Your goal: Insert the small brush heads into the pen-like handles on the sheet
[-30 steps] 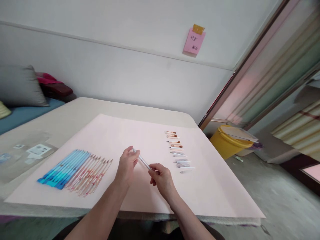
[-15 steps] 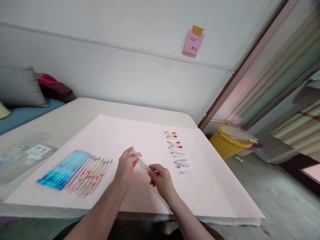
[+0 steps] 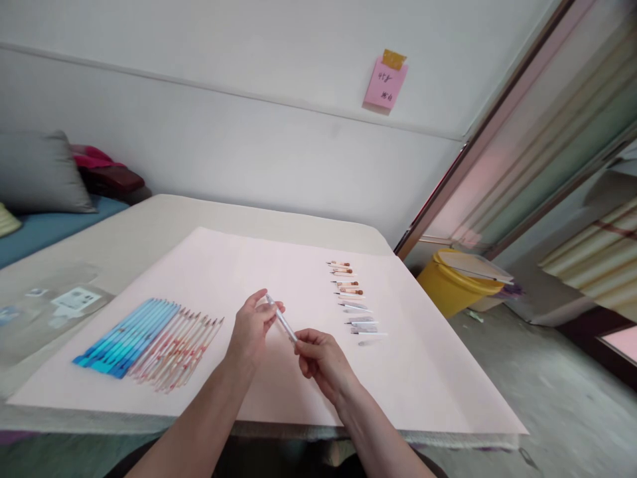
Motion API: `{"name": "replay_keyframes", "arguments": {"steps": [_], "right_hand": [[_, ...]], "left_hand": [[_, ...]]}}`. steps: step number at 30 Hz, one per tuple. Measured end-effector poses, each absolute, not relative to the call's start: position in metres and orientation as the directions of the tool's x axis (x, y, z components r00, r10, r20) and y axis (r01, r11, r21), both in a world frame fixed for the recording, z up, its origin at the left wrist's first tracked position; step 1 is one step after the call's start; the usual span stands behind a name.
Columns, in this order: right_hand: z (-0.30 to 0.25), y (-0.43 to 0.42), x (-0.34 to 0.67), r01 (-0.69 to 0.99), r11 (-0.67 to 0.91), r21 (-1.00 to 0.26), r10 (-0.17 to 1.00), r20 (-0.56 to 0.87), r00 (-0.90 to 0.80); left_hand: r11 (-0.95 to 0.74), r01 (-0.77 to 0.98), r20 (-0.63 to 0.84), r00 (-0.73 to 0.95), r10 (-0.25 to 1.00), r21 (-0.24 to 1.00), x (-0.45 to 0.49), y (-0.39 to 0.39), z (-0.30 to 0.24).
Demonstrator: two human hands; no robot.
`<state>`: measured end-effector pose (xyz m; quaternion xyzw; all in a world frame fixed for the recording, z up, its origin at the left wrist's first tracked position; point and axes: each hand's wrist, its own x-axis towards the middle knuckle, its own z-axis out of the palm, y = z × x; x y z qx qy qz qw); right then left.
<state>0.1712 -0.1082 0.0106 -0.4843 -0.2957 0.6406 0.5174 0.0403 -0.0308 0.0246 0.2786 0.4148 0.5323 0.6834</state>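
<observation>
Both my hands hold one thin clear pen (image 3: pixel 283 319) above a pale pink paper sheet (image 3: pixel 223 265) on the table. My left hand (image 3: pixel 252 332) pinches the pen's far end with its fingertips. My right hand (image 3: pixel 321 358) grips the near end, fingers curled round it. To the left lies a row of several blue pens (image 3: pixel 122 335) beside several clear pens with red print (image 3: pixel 182 345). To the right, a column of small pen parts (image 3: pixel 354 299) lies on the sheet, brown-tipped ones at the far end, clear ones nearer.
A clear plastic bag with labels (image 3: pixel 64 302) lies on the table's left. A grey cushion (image 3: pixel 40 172) and red cloth sit at the back left. A yellow bucket (image 3: pixel 455 285) stands on the floor right of the table. A pink note (image 3: pixel 385 83) is taped to the wall.
My hands have drawn slightly closer together along the pen, and my right hand has shifted a little left. Everything on the table lies as before.
</observation>
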Motion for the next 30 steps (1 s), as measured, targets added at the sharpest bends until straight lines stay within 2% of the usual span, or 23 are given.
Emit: {"name": "replay_keyframes", "arguments": {"steps": [4, 7, 10, 13, 19, 26, 30], "right_hand": [[0.011, -0.108, 0.171, -0.422, -0.273, -0.864, 0.955, -0.296, -0.011], [0.017, -0.11, 0.171, -0.345, -0.143, -0.928, 0.988, -0.153, 0.002], [0.021, -0.113, 0.17, -0.285, -0.067, -0.956, 0.996, -0.045, -0.082], [0.019, -0.114, 0.169, -0.229, -0.045, -0.972, 0.994, -0.021, -0.106], [0.009, -0.115, 0.166, -0.103, 0.048, -0.994, 0.999, 0.046, 0.016], [0.021, -0.119, 0.164, -0.032, -0.026, -0.999, 0.998, -0.024, -0.062], [0.02, -0.114, 0.163, -0.012, -0.084, -0.996, 0.996, -0.084, 0.012]], "left_hand": [[0.296, -0.531, -0.298, 0.085, 0.951, 0.794, 0.04, -0.028, 0.021], [0.343, -0.592, -0.384, 0.061, 0.922, 0.729, 0.038, -0.024, 0.02], [0.365, -0.628, -0.419, 0.067, 0.906, 0.687, 0.033, -0.019, 0.022], [0.377, -0.609, -0.398, 0.108, 0.911, 0.697, 0.029, -0.018, 0.025], [0.374, -0.557, -0.359, 0.141, 0.922, 0.741, 0.031, -0.021, 0.025], [0.391, -0.475, -0.343, 0.188, 0.92, 0.788, 0.03, -0.02, 0.026], [0.356, -0.342, -0.307, 0.191, 0.932, 0.869, 0.03, -0.024, 0.026]]}}
